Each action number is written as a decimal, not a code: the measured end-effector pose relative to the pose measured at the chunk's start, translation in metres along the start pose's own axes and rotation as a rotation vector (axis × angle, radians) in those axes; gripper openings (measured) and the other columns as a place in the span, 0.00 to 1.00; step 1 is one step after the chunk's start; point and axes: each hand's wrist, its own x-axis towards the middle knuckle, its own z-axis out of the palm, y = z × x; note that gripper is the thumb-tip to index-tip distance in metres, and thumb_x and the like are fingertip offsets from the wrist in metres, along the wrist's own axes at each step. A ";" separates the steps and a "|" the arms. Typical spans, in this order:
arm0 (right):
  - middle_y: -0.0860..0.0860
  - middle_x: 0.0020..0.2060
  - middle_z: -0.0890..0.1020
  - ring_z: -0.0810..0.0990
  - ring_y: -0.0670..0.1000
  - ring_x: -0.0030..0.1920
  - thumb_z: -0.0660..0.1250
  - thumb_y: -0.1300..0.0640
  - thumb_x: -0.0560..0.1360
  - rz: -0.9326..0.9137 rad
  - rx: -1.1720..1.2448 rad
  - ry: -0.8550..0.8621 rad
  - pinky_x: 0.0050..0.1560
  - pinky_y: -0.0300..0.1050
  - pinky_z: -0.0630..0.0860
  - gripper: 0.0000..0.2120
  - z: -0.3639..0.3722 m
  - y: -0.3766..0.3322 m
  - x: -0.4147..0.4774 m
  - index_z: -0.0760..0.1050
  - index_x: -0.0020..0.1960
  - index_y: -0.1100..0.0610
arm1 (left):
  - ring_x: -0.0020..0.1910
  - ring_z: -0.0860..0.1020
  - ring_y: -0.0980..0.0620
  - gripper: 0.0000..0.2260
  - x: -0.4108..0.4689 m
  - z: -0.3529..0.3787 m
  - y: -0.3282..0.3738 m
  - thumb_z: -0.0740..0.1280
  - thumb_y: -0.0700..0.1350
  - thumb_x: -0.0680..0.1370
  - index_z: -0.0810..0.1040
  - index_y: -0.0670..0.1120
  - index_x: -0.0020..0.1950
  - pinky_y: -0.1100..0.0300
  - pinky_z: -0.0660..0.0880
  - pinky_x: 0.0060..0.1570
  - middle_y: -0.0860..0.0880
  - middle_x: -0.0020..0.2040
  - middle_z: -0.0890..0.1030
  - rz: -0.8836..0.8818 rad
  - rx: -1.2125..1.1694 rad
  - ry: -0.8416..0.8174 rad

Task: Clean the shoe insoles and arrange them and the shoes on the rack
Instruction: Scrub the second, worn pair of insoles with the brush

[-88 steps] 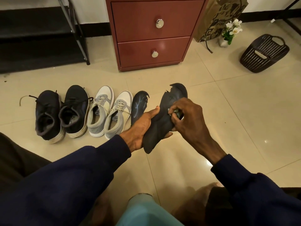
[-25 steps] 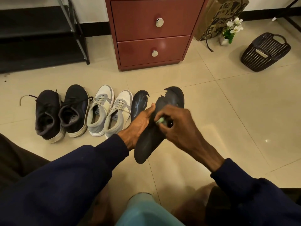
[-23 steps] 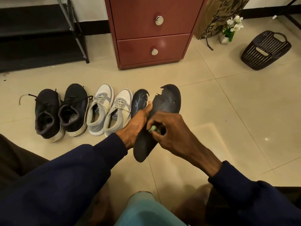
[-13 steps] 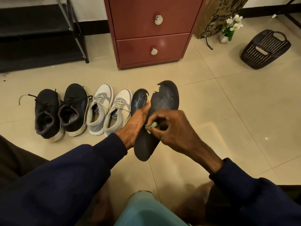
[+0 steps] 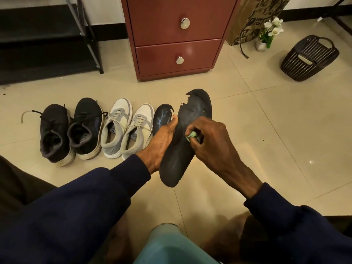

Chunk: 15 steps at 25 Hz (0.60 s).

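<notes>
My left hand (image 5: 162,141) grips a dark, torn insole (image 5: 177,159) from its left edge and holds it up above the floor. My right hand (image 5: 211,141) pinches a small pale green cloth (image 5: 191,134) and presses it onto the middle of that insole. A second dark insole (image 5: 162,115) with pale blue marks lies on the tiles behind my left hand. To its left stand a pair of grey and white sneakers (image 5: 125,128) and a pair of black sneakers (image 5: 70,130). The black shoe rack (image 5: 83,31) stands at the far left.
A red-brown drawer cabinet (image 5: 177,35) stands straight ahead. A patterned paper bag (image 5: 255,16), a small vase of white flowers (image 5: 268,33) and a tipped dark plastic basket (image 5: 308,58) are at the far right. A light blue object (image 5: 167,244) sits between my knees.
My right hand has rubbed the cloth down from the insole's toe end towards its middle. The left hand tilted the insole a little more upright.
</notes>
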 end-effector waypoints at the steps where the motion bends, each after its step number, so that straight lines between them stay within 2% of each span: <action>1: 0.49 0.42 0.82 0.79 0.45 0.42 0.74 0.66 0.70 -0.006 0.041 -0.044 0.45 0.44 0.80 0.08 0.002 -0.007 -0.003 0.81 0.46 0.56 | 0.60 0.83 0.44 0.23 0.000 0.000 0.001 0.59 0.58 0.85 0.79 0.44 0.70 0.49 0.78 0.65 0.42 0.64 0.83 -0.005 0.006 0.007; 4: 0.46 0.42 0.84 0.83 0.46 0.43 0.74 0.66 0.71 0.036 0.348 -0.311 0.45 0.39 0.81 0.07 -0.003 -0.034 -0.009 0.82 0.45 0.56 | 0.59 0.83 0.45 0.22 0.001 -0.007 0.003 0.61 0.57 0.85 0.79 0.42 0.68 0.50 0.74 0.69 0.43 0.62 0.83 -0.002 -0.041 0.005; 5: 0.46 0.41 0.84 0.83 0.45 0.43 0.74 0.66 0.71 0.054 0.369 -0.340 0.45 0.39 0.82 0.07 -0.005 -0.030 -0.007 0.82 0.45 0.55 | 0.60 0.83 0.44 0.22 0.001 -0.008 0.003 0.60 0.57 0.85 0.79 0.43 0.69 0.49 0.74 0.69 0.42 0.62 0.83 -0.001 -0.040 -0.001; 8: 0.48 0.41 0.81 0.79 0.45 0.40 0.73 0.67 0.71 0.043 0.016 -0.104 0.43 0.43 0.80 0.07 -0.007 0.001 0.002 0.80 0.45 0.56 | 0.61 0.82 0.43 0.24 -0.002 -0.002 0.001 0.58 0.59 0.85 0.76 0.44 0.73 0.47 0.78 0.64 0.41 0.65 0.82 -0.038 -0.050 -0.049; 10: 0.52 0.41 0.81 0.77 0.47 0.41 0.73 0.68 0.71 0.008 -0.092 0.003 0.45 0.47 0.79 0.07 -0.006 0.008 0.001 0.79 0.45 0.58 | 0.63 0.80 0.42 0.24 -0.004 0.002 0.001 0.58 0.57 0.85 0.75 0.44 0.74 0.47 0.78 0.65 0.41 0.67 0.80 -0.044 -0.049 -0.060; 11: 0.52 0.41 0.81 0.77 0.47 0.42 0.73 0.68 0.71 -0.021 -0.055 -0.027 0.46 0.45 0.79 0.08 -0.003 0.002 -0.001 0.79 0.45 0.58 | 0.67 0.79 0.43 0.24 -0.003 0.001 0.003 0.60 0.57 0.84 0.75 0.44 0.74 0.46 0.74 0.69 0.42 0.69 0.79 -0.027 -0.043 -0.059; 13: 0.49 0.42 0.82 0.78 0.44 0.41 0.74 0.68 0.70 -0.070 0.095 -0.201 0.44 0.37 0.79 0.08 -0.004 -0.014 -0.007 0.81 0.45 0.56 | 0.69 0.77 0.45 0.24 0.002 -0.005 0.004 0.64 0.57 0.82 0.75 0.44 0.74 0.47 0.69 0.74 0.44 0.71 0.79 0.004 -0.025 -0.034; 15: 0.47 0.41 0.82 0.80 0.44 0.41 0.73 0.68 0.70 -0.069 0.141 -0.308 0.43 0.37 0.79 0.09 -0.009 -0.016 -0.004 0.82 0.44 0.55 | 0.64 0.81 0.45 0.22 -0.001 -0.003 0.003 0.61 0.58 0.84 0.78 0.45 0.71 0.48 0.73 0.70 0.44 0.66 0.82 -0.005 0.012 -0.018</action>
